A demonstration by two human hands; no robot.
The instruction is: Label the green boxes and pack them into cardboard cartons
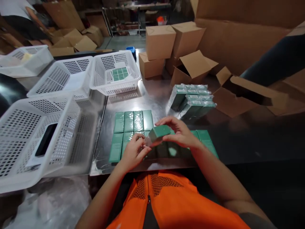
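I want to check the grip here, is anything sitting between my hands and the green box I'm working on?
Nothing visible does. The left hand and the right hand both already touch the green box, which is lifted just above the rows of green boxes lying flat on the metal table.

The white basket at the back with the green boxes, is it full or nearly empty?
Nearly empty. The white basket holds only one small flat cluster of green boxes on its floor; the rest of the floor shows bare.
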